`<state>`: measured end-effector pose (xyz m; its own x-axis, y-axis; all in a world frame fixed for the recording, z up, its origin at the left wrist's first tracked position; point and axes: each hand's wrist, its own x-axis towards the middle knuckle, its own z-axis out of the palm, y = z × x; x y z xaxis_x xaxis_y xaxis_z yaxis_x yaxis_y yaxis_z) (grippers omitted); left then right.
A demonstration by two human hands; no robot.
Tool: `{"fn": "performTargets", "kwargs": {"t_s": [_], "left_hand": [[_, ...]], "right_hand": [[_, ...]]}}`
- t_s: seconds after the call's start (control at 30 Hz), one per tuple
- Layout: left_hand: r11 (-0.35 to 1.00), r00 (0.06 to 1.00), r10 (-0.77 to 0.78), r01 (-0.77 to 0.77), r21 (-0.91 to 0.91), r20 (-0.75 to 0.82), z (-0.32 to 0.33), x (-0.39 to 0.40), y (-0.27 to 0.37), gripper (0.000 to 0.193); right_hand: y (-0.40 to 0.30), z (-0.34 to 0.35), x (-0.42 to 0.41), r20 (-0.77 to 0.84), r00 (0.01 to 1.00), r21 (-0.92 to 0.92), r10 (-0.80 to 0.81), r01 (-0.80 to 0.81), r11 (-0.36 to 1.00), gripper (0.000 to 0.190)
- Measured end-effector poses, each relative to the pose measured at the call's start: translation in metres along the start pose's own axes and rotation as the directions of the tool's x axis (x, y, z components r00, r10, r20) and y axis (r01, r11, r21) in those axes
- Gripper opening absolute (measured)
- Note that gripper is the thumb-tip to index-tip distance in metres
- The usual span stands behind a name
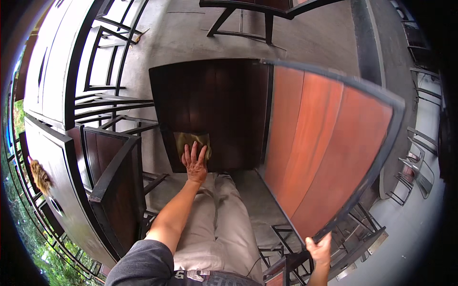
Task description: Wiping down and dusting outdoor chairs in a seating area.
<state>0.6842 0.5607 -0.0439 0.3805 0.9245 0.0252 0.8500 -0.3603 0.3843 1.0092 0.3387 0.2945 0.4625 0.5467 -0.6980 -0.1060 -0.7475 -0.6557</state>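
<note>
A dark wooden chair seat [222, 103] is directly in front of my legs. My left hand [195, 161] lies on it with spread fingers, pressing a folded yellowish cloth [182, 140] against its near left part. From the seat's right side rises a reddish-brown slatted wood panel [315, 143] in a dark frame, apparently the chair's backrest. My right hand [320, 248] grips that frame at its near lower corner, thumb on one side. The chair's legs are hidden beneath the seat.
On the left stands a pale, glossy table [46, 71] with dark edges, and a second table [61, 161] bears a brown bristly object [40, 176]. Another dark chair [118, 178] is close by my left side. A further chair [247, 21] stands ahead on the grey floor [186, 39].
</note>
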Motion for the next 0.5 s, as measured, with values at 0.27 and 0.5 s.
{"fn": "performTargets", "kwargs": {"t_s": [0.27,0.5], "left_hand": [[0.933,0.949,-0.064,-0.053,-0.355,-0.307,-0.067,0.099,0.039,0.049],[0.945,0.962,0.247,-0.266,-0.192,-0.118,-0.118,0.222,0.031,0.039]], "right_hand": [[0.081,-0.002,-0.056,0.056,0.974,-0.078,0.221,-0.217,0.973,0.034],[0.113,0.005,-0.076,-0.035,0.943,-0.064,0.331,-0.333,0.941,0.039]]}}
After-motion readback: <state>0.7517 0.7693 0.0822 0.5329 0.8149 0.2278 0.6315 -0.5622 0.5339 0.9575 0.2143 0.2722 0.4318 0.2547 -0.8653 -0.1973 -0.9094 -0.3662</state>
